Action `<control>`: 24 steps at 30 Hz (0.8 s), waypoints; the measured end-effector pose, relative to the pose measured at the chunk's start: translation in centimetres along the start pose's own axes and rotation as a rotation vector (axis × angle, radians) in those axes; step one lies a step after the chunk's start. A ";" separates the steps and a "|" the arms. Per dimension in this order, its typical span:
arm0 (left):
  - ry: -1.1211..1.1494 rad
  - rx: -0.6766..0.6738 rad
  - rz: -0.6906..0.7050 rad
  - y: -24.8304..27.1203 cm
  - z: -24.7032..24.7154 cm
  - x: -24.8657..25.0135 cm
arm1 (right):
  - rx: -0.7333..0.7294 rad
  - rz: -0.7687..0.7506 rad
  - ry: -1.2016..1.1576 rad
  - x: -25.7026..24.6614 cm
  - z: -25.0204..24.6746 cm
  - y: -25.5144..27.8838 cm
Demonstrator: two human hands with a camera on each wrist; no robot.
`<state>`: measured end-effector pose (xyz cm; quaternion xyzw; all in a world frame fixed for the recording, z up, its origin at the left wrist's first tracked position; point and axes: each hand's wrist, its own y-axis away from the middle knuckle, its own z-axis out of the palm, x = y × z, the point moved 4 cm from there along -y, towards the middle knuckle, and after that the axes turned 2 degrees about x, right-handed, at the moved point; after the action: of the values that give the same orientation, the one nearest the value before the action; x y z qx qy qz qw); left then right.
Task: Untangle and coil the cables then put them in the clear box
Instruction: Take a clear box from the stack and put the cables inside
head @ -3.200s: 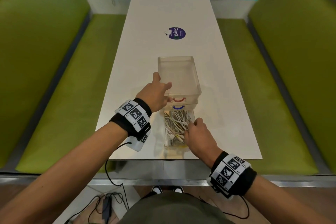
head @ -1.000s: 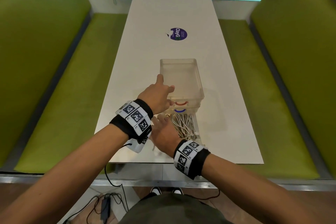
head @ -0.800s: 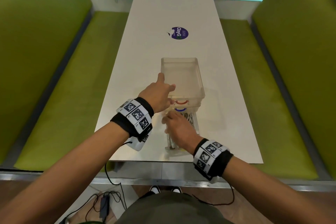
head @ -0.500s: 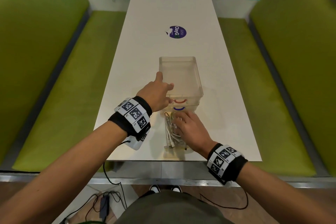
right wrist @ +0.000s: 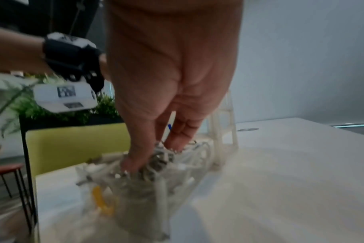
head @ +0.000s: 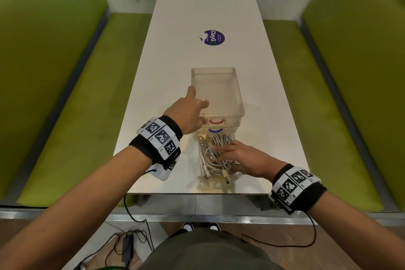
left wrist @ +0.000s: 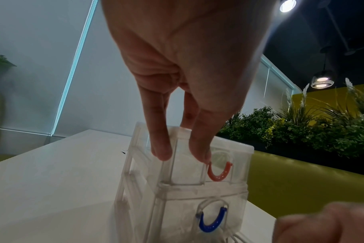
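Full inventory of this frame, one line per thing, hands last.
clear plastic drawer unit: 1, transparent, mid-table; red handle above blue handle
open clear bottom drawer: 1, pulled toward the person
tangled white cables: several, count unclear, in that drawer
round purple sticker: 1, far table
white table: 1
green benches: 2, either side
left hand: touches the unit's top corner
right hand: fingers in the cables

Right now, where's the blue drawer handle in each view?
Head: blue handle centre, just below the red handle, beside the left hand.
Left wrist: blue handle bottom centre, under the red handle.
Right wrist: only a blue sliver between the right hand's fingers; likely it.
Shared landmark: the clear drawer unit.
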<state>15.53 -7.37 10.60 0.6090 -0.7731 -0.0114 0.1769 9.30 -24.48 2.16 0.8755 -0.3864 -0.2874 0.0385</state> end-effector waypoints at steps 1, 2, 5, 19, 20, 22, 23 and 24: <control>-0.001 -0.002 -0.001 0.0 0.0 0.0 | 0.032 -0.022 -0.001 0.1 0.0 -0.2; -0.001 -0.003 -0.003 0.0 0.0 0.0 | 0.048 -0.038 0.011 0.3 0.1 -0.4; -0.005 -0.002 -0.006 0.0 0.0 0.0 | 0.052 -0.028 0.054 -0.2 0.3 -1.7; 0.038 0.005 -0.024 -0.4 0.0 -0.3 | 0.201 -0.068 0.455 -2.2 4.5 -0.1; 0.036 0.003 -0.027 -0.4 0.0 -0.3 | 0.158 -0.047 0.442 -2.1 5.0 0.2; 0.029 0.001 -0.027 -0.3 0.1 -0.2 | 0.065 0.010 0.386 -2.4 5.4 0.6; 0.024 0.002 -0.026 -0.3 0.1 -0.1 | 0.023 0.051 0.335 -2.7 5.5 0.9; 0.019 0.001 -0.025 -0.3 0.1 0.0 | -0.008 0.080 0.303 -2.9 5.9 1.0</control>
<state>15.74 -7.44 10.42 0.6187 -0.7638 -0.0074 0.1836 3.97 -22.23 -1.06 0.8926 -0.4096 -0.1518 0.1111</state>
